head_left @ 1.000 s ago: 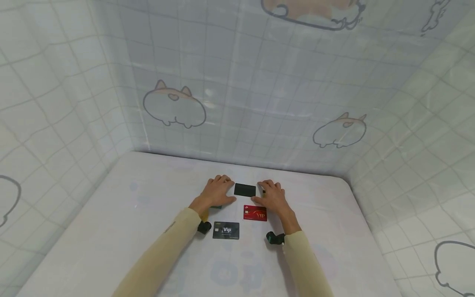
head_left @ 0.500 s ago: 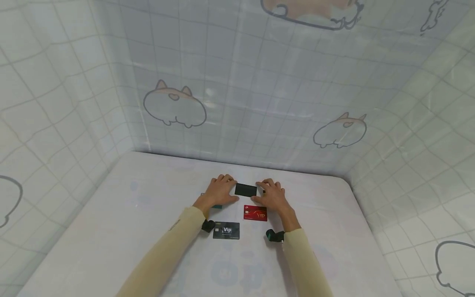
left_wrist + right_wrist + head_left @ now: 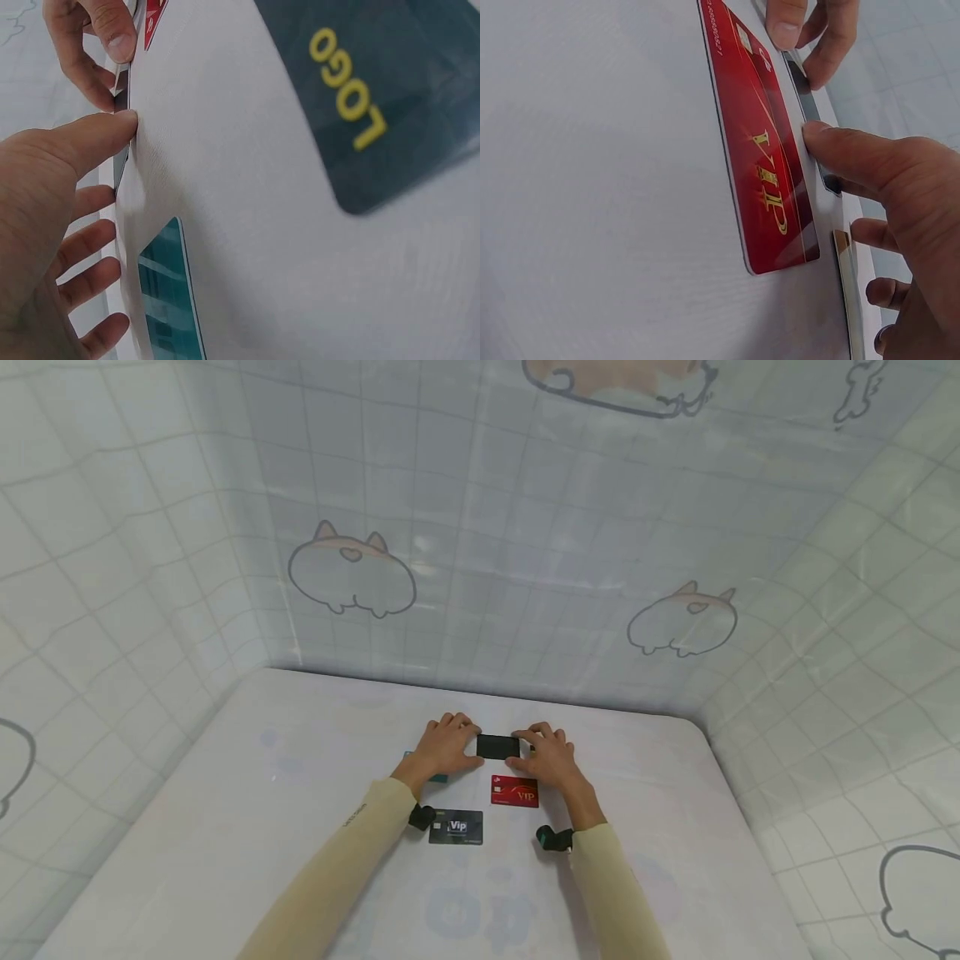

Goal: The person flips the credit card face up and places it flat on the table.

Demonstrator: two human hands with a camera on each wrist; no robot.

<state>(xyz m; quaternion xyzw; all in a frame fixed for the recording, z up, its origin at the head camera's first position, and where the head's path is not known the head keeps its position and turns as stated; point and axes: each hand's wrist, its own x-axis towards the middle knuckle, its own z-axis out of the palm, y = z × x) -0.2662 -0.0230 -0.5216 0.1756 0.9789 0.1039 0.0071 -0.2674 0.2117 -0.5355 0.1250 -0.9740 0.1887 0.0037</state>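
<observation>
A small black card [image 3: 498, 747] lies on the white-covered table between both hands. My left hand [image 3: 445, 749] holds its left end, with the thumb on the near edge and a finger at the far edge. At the right end, my right hand [image 3: 549, 757] pinches it between thumb and index finger. Nearer to me lies a red VIP card [image 3: 515, 791], left of the right wrist. A dark Vip card [image 3: 456, 827] rests closer still, beside the left wrist. Partly under the left hand is a teal card [image 3: 171, 300]. Another card [image 3: 846, 281] shows edge-on beneath the right hand's outer fingers.
The table [image 3: 315, 735] ends at a hanging grid-patterned sheet [image 3: 487, 568] with cartoon animals. Similar sheets stand at the left and right sides. Dark wrist cameras sit under both wrists, the left one [image 3: 422, 816] touching or overlapping the dark Vip card in view.
My left hand has shifted slightly right, against the black card. The right fingers have closed in on its other end. The card has moved a little right and towards me.
</observation>
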